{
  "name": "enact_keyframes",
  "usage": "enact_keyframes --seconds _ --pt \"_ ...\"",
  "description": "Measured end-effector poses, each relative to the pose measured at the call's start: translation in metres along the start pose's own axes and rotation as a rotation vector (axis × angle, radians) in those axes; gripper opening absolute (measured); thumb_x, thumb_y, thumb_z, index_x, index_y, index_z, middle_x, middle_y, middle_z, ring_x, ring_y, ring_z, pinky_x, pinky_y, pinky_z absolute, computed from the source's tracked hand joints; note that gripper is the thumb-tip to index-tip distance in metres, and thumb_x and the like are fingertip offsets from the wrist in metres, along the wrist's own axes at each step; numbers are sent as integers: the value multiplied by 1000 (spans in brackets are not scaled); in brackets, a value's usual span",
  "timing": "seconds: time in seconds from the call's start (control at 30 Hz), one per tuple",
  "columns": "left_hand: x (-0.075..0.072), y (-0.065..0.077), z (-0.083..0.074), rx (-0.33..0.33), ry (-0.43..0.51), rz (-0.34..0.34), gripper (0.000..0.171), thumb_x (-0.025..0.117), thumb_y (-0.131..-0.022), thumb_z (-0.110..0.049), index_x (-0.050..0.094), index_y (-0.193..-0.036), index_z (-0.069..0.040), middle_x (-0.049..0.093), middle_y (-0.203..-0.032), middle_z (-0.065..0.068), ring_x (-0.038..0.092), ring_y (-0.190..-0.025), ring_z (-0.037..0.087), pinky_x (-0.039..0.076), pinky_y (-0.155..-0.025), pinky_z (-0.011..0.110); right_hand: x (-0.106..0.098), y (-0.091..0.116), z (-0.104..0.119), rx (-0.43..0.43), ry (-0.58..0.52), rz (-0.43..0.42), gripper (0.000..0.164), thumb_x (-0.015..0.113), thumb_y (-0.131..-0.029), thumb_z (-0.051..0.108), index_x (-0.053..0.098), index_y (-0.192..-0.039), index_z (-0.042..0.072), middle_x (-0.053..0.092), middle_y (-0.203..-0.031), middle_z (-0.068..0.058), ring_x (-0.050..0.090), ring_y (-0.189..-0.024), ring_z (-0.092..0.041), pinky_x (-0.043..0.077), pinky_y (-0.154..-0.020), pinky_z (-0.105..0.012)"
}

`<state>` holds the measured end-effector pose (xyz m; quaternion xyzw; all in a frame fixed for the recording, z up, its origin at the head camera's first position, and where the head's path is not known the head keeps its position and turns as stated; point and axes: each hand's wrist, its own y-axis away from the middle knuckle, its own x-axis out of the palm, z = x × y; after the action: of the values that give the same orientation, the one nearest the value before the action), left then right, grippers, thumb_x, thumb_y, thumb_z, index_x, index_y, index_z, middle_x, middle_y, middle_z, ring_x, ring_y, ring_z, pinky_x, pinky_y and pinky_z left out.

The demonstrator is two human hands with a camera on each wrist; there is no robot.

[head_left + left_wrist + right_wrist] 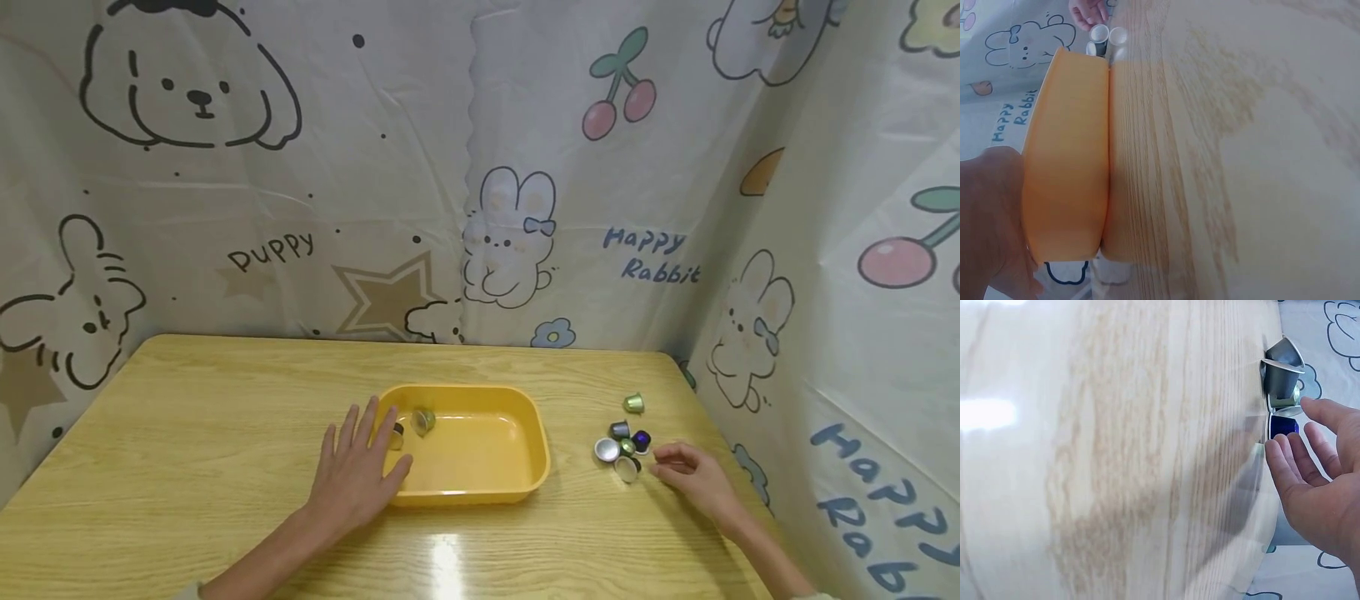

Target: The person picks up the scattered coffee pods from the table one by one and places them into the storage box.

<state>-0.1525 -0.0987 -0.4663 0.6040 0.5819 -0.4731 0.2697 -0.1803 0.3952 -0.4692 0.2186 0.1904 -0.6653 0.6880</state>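
Note:
My left hand [351, 482] lies with spread, straight fingers on the left rim of a yellow plastic tray [480, 467]. Inside the tray are a green coffee capsule [423, 422] and a second capsule [397, 435], partly covered by my fingers. At the right, my right hand [696, 478] hovers beside a small cluster of capsules, its fingers loosely bent and holding nothing. Nearest to it is a dark blue-purple capsule [641, 441], which the fingertips overlap in the right wrist view. A silver capsule [607, 451] and a dark grey one [619, 429] belong to this cluster.
A light green capsule [633, 403] stands apart, behind the cluster. The wooden table [187, 417] ends at a printed cloth [390, 167] at the back, and more of that cloth hangs along the right side.

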Motion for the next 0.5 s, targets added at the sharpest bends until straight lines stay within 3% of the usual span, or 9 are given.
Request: enact_keyframes --seconds 0.2,0.5 --pt "-1 0 0 4 8 -4 69 59 -98 -40 37 -154 -5 22 -160 25 17 -144 51 13 -107 73 0 -2 -9 44 23 -2 44 73 -92 18 59 -124 -9 65 -119 -21 64 -103 -16 49 -83 -20" --pt "0 0 0 -1 -1 -1 69 58 -99 -41 37 -154 -5 21 -160 24 18 -144 50 14 -107 73 5 -8 -14 57 -2 -56 51 73 -93 16 51 -130 -10 58 -126 -27 60 -112 -35 49 -82 -19"
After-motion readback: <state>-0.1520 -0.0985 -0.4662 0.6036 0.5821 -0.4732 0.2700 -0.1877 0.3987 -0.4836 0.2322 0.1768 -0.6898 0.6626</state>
